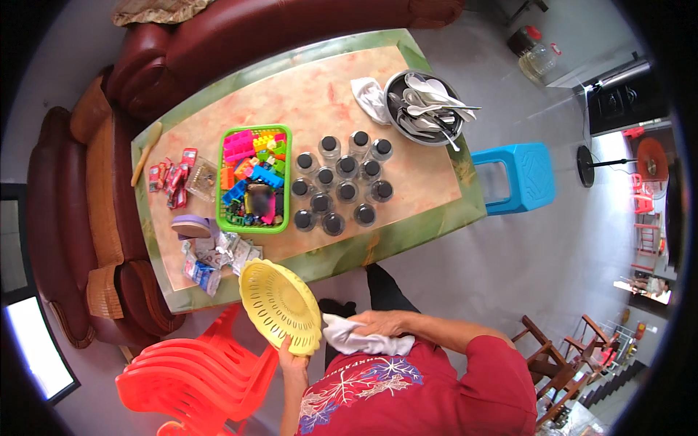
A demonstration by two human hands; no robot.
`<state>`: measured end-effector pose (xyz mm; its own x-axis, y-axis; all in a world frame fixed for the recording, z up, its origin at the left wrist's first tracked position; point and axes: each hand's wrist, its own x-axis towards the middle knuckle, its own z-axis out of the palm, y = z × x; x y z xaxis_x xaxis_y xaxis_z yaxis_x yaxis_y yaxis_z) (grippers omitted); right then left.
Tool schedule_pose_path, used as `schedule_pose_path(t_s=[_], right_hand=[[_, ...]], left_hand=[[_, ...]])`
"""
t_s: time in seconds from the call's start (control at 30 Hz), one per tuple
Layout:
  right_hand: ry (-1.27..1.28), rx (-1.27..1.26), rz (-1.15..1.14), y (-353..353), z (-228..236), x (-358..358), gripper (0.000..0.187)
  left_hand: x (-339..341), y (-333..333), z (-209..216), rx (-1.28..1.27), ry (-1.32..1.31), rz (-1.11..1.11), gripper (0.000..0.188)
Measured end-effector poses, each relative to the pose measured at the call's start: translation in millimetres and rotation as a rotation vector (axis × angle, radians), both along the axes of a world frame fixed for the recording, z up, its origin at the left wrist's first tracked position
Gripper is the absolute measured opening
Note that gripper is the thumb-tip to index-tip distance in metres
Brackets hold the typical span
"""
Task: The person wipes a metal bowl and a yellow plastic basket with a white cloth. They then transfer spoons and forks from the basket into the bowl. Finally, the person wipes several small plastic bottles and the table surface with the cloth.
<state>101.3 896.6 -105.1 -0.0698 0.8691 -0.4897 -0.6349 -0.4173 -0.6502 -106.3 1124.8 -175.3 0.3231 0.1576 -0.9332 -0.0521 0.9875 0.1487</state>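
My left hand grips the lower rim of a yellow plastic colander, which is tilted up beside the table's near edge. Its slotted, scalloped wall faces me. My right hand is closed on a white cloth, held close to the colander's right side and in front of my red shirt. Part of the cloth hangs below the fingers. Nearest the colander on the table are several small plastic packets and a purple-and-tan brush or sponge.
On the marbled table stand a green basket of toy blocks, several dark-lidded jars and a bowl of spoons beside a white cloth. Stacked red chairs are at lower left; a blue stool is right.
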Motion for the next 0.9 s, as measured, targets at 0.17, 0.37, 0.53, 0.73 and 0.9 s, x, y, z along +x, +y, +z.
schedule_pose_path(t_s=[0.17, 0.37, 0.53, 0.73, 0.9], right_hand=[[-0.552, -0.321, -0.130, -80, -67, 125, 0.032], [-1.325, -0.998, 0.212, -84, -112, 257, 0.044], [-2.009, -0.573, -0.045, -37, -134, 369, 0.043], [-2.413, -0.691, 0.326, 4, -202, 456, 0.040], [-2.466, -0.486, 0.343, -1, -239, 482, 0.012]], left_hand=[[21, -17, -16, 0.025, 0.130, 0.090, 0.050], [38, -41, -20, 0.039, 0.215, 0.185, 0.051], [41, -62, -25, 0.049, 0.222, 0.277, 0.052], [40, -79, -30, 0.098, 0.174, 0.357, 0.051], [46, -84, -30, 0.121, 0.230, 0.402, 0.047]])
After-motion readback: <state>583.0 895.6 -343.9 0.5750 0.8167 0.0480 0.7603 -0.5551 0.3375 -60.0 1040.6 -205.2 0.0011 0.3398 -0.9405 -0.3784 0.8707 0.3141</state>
